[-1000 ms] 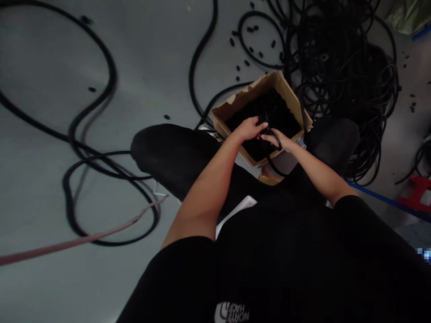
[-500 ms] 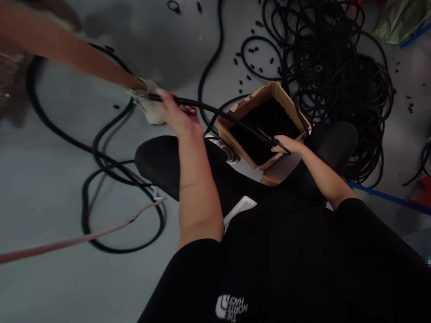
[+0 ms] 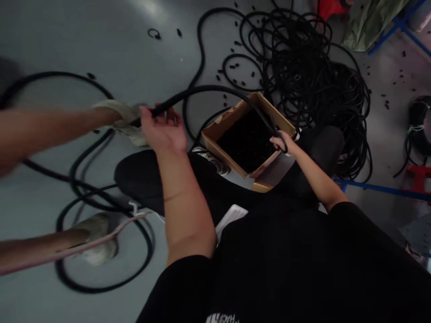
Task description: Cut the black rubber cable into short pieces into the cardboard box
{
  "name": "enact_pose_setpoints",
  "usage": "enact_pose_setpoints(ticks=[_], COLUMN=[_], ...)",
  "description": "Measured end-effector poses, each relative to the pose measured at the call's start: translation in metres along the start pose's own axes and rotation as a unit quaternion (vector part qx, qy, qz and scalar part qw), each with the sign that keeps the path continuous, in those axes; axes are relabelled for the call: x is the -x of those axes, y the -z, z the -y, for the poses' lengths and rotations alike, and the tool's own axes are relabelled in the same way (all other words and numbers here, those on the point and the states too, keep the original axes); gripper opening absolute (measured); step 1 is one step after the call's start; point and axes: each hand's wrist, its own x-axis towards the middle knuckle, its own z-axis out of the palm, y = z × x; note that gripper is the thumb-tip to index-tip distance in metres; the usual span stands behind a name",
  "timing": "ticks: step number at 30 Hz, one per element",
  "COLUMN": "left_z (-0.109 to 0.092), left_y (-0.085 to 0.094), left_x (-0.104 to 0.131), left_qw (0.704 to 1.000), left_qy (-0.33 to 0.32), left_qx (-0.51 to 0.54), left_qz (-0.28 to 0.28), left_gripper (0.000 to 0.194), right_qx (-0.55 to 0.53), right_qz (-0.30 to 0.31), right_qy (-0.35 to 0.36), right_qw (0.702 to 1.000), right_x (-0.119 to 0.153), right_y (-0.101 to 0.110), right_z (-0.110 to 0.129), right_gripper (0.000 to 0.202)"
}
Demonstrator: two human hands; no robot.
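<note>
The black hose [image 3: 215,88] bows higher now, and a second pale glove [image 3: 99,242], if blur isn't fooling me, has come in. The left hand [image 3: 164,134] grips the smooth, bendy hose over the cardboard box [image 3: 222,154]; the right hand [image 3: 282,141] is closed on it too. One length is up; a loopy pile [image 3: 346,101] is left below.

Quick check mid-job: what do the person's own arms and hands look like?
Short black sleeves leave both forearms bare. The left hand and right hand are ungloved. A thin line crosses the left forearm; what it is stays unclear.
</note>
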Motion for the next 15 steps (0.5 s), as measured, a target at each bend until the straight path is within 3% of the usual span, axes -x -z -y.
enact_pose_setpoints(ticks=[3,7,11,13,15], left_z=[-0.003,-0.013,-0.020,-0.021,-0.020], left_y=[-0.012,-0.010,-0.006,-0.008,-0.014], left_x=[-0.003,-0.007,-0.003,0.001,0.004], left_qw=[0.998,0.998,0.998,0.997,0.996], left_qy=[0.033,0.048,0.061,0.076,0.064], left_qx=[0.043,0.025,0.006,-0.013,0.033], left_qz=[-0.001,-0.010,-0.022,-0.020,-0.045], left_gripper=[0.085,0.077,0.076,0.070,0.066], right_qx=[-0.139,-0.248,-0.271,-0.267,-0.262], right_qz=[0.170,0.321,0.389,0.399,0.399], right_qy=[-0.004,-0.073,-0.080,-0.069,-0.058], right_qw=[0.976,0.911,0.877,0.874,0.877], right_x=[0.019,0.050,0.070,0.074,0.074], right_y=[-0.043,-0.103,-0.142,-0.152,-0.156], right_z=[-0.004,-0.012,-0.024,-0.031,-0.039], right_gripper=[0.043,0.044,0.039,0.030,0.022])
